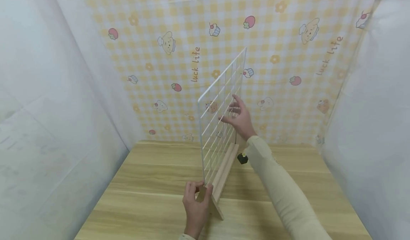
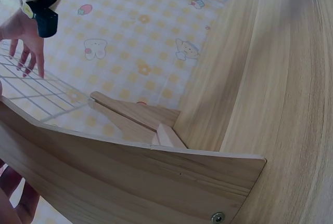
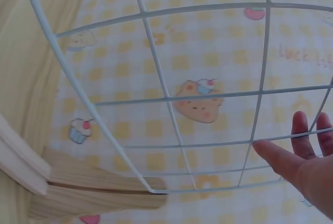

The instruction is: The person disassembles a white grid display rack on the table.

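On the pale wooden table point(image 1: 141, 186), at the near side, the left hand point(image 1: 196, 207) pinches the near upright of the wooden stand point(image 1: 225, 169), beside the grid's lower near corner. The stand runs from near to far across the middle of the table. The white wire grid point(image 3: 167, 98) stands upright above it. To the right, the right hand point(image 1: 242, 123) is spread at the far half of the grid, thumb tip at a wire crossing; I cannot tell how firmly it touches. A small black object point(image 1: 242, 158) lies below that hand, right of the stand.

Yellow checked backdrop point(image 1: 272, 41), white side walls point(image 1: 64, 90), pale wood-grain tabletop point(image 1: 153, 190)
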A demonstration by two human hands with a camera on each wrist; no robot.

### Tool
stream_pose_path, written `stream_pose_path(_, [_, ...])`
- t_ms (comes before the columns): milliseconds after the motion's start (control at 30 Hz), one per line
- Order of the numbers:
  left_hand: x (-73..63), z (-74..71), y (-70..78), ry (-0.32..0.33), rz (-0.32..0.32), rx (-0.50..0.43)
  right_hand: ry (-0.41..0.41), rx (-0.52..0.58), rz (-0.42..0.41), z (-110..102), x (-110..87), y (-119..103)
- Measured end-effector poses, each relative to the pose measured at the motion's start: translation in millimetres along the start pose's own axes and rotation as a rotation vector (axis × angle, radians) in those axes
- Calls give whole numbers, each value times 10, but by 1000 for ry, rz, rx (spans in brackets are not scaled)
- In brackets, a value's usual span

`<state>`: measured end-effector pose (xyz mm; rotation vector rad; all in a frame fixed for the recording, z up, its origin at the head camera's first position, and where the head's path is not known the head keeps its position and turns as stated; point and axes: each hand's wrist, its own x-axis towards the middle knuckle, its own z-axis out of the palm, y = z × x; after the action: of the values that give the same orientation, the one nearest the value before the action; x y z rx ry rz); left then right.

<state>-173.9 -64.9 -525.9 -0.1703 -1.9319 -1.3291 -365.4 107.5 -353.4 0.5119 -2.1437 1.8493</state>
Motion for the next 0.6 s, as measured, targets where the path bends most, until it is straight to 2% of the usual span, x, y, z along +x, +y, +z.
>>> stream_pose_path(133, [9,-7,1,-8,-3,8,11,26,-35,-34,41,-157])
stream_pose_path(300, [20,-29,2,-33,-28,1,41,57,-42,-132,25,-364])
stream_pose_path(400, [30,-39,-13,-48,-9,0,75,69,-43,-219,1,-470])
stream_pose_path(600, [26,-62,-12,-55,12,-39,126,68,-25,-455,-79,-496])
